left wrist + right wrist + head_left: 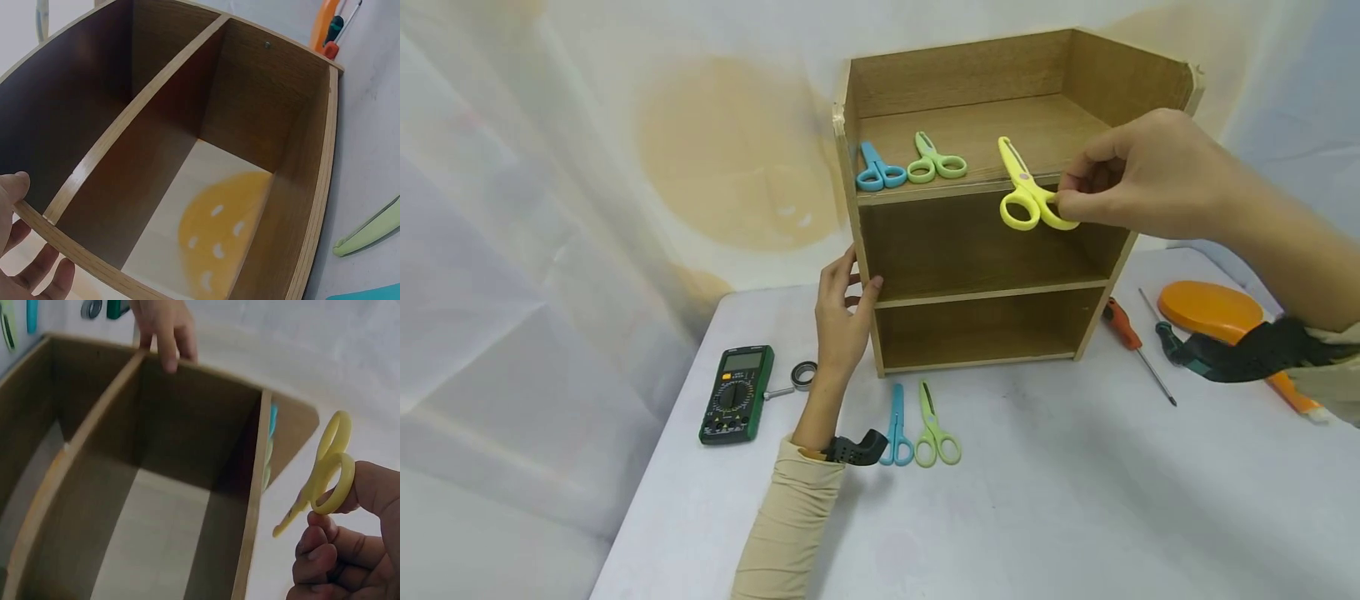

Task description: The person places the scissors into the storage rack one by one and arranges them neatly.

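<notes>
Yellow scissors [1025, 193]: pinched by one handle ring in the right hand [1138, 177], blades resting on the top shelf, handles hanging out past its front edge. Bare shelf board lies to the right of the blades, up to the side wall.

Wooden shelf unit [985, 292]: stands upright on the table [1075, 500], three open levels; the two lower compartments hold nothing visible.

Left hand [841, 312]: fingers straight, pressed against the unit's left side panel, thumb at its front edge; it holds nothing.

Blue scissors [877, 169] and green scissors [934, 160]: side by side on the left part of the top shelf, well apart from the yellow pair.

Second blue scissors [897, 427] and second green scissors [934, 428]: on the table just before the unit.

Multimeter [737, 393] and roll of tape [804, 375]: left of the unit.

Screwdriver [1135, 346] and orange object [1213, 312]: right of the unit.
</notes>
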{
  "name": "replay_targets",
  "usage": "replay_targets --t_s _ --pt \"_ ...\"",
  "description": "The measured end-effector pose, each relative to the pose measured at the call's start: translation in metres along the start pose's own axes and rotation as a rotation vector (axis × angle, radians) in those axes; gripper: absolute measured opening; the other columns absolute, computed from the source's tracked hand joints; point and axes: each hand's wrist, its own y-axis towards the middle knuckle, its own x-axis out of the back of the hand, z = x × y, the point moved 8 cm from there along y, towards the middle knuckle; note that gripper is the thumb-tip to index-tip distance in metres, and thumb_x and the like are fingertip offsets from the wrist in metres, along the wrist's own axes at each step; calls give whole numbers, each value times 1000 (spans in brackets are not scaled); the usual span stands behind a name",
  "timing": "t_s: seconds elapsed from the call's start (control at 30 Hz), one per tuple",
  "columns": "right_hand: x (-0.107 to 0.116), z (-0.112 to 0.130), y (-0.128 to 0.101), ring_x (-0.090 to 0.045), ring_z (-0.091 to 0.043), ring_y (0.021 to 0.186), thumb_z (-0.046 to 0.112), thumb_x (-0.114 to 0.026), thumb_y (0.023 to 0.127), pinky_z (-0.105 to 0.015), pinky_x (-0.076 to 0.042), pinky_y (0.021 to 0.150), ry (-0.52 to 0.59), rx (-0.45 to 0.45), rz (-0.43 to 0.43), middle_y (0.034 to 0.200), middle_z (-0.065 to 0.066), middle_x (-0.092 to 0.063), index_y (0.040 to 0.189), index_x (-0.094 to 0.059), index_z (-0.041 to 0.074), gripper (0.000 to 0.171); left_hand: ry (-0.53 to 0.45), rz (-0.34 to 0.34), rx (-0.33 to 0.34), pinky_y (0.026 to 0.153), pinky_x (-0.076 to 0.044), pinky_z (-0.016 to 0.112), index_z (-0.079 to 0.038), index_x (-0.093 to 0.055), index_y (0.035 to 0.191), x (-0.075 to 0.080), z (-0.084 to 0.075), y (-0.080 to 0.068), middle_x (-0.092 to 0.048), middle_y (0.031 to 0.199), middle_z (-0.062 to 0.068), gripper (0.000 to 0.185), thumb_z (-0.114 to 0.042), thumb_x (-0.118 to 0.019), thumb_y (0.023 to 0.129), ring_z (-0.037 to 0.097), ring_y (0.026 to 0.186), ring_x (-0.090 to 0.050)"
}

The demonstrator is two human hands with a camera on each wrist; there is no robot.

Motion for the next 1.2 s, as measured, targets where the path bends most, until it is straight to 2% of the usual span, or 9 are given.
replay_targets --t_s 0.2,0.57,0.83,1.0,1.2 --pt "1 -9 29 -50 -19 66 20 -71 87 -23 -36 53 -67 3 0 72 -4 -63 85 -72 5 15 -3 -15 -8 82 -54 40 -19 -44 153 4 -1 -1 -48 138 7 58 -33 -63 100 19 115 -57" --pt "-16 -22 72 -52 -24 66 26 -66 92 -29 -40 52 -123 -43 129 70 -7 -64 89 -73 2 25 11 -11 3 82 -54 36 -18 -43 153 5 -2 -5 -48 138 6 57 -33 -62 101 18 114 -57" --pt "-16 -37 82 -52 -26 72 28 -62 96 -30 -41 55 -128 -89 162 77 -10 -64 98 -71 0 30 -7 -2 -16 83 -54 41 -17 -43 153 0 -10 -2 -47 138 8 57 -31 -62 101 19 114 -57" --pt "-20 -36 82 -52 -28 76 29 -57 99 -34 -42 61 -134 -102 171 82 -14 -61 103 -69 -3 34 3 4 -3 83 -54 41 -18 -43 153 0 -11 -2 -47 138 7 57 -30 -62 101 18 115 -57" --pt "-9 -25 72 -53 -31 79 24 -51 101 -39 -44 65 -168 -98 103 89 -19 -63 110 -68 -6 36 0 -4 -2 83 -53 38 -17 -43 153 1 -11 -4 -48 138 6 57 -29 -62 101 18 115 -57"
